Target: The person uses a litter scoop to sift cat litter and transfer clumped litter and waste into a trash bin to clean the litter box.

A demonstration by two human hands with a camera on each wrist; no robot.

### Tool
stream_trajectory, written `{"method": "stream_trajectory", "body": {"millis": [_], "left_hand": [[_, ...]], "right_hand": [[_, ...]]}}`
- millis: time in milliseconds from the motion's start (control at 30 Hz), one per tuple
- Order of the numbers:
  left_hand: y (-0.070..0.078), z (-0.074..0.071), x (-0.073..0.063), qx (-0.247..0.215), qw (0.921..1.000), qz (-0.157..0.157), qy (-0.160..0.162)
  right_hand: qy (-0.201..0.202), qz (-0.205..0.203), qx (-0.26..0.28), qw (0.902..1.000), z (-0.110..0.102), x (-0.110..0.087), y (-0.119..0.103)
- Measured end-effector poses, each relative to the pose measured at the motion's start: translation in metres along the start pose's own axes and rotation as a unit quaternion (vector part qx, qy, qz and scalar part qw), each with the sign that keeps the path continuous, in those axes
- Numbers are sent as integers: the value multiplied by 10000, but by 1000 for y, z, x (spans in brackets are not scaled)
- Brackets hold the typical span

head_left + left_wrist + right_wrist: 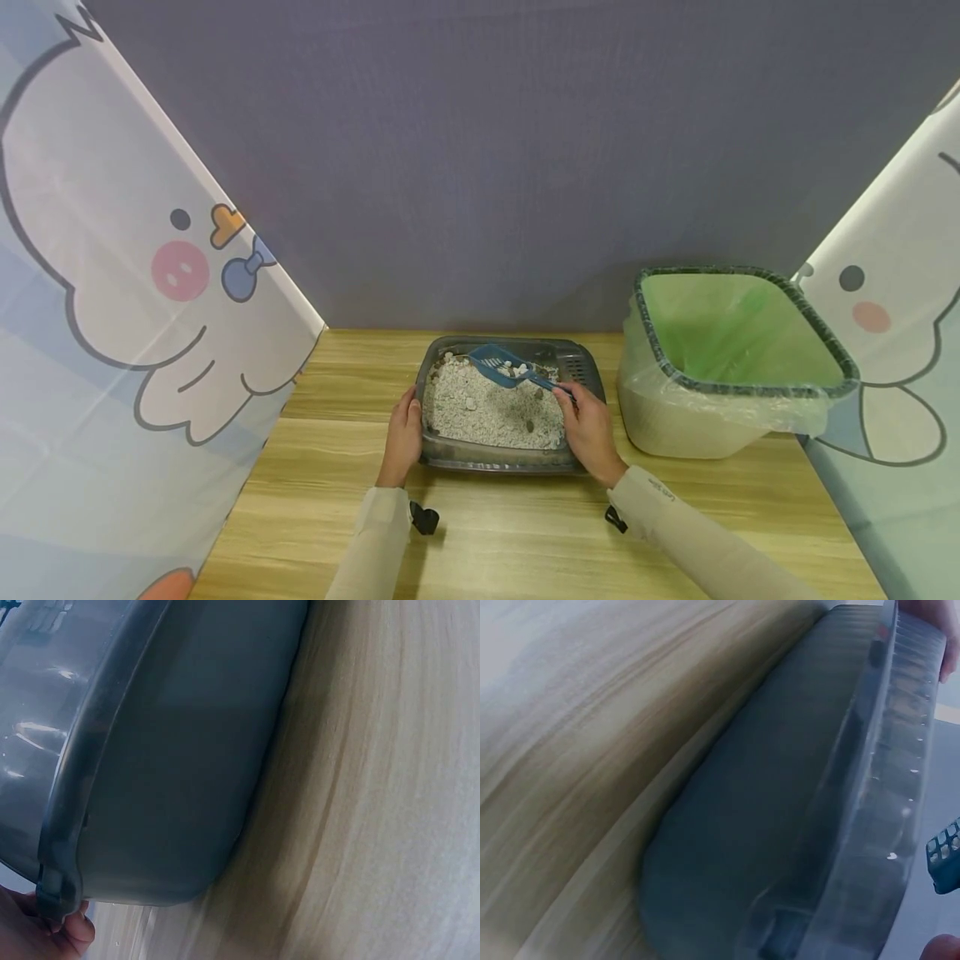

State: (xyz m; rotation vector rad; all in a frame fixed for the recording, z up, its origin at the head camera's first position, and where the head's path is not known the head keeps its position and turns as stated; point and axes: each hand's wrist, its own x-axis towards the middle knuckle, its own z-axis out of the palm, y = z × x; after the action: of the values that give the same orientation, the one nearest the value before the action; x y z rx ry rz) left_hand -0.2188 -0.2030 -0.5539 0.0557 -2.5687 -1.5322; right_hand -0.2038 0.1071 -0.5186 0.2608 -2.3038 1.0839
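Note:
A dark grey plastic litter box holds pale granular cat litter with a few darker lumps in it. My left hand grips the box's left rim; the left wrist view shows fingers curled about the rim's corner. Above the litter, my right hand holds a blue slotted litter scoop by its handle. The scoop's head points left, with several whitish clumps in and beside it. In the right wrist view only a slotted corner of the scoop and a fingertip show.
A waste bin lined with a clear bag stands right of the litter box, its dark-edged mouth facing up. Both stand on a wood-grain table. A grey wall rises behind, with cartoon-printed panels at the sides.

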Motion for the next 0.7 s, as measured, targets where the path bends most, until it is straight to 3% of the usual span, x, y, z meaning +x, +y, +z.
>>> {"method": "stream_trajectory", "body": {"millis": [433,700], "left_hand": [[0,1,1,-124,9999,-37,-32],[-2,0,1,-185,9998,-67,-19]], "right_hand": [[-7,-306,565,9979,-18,11,-32],[-5,-612,559,9966,-61,30,-76]]}}
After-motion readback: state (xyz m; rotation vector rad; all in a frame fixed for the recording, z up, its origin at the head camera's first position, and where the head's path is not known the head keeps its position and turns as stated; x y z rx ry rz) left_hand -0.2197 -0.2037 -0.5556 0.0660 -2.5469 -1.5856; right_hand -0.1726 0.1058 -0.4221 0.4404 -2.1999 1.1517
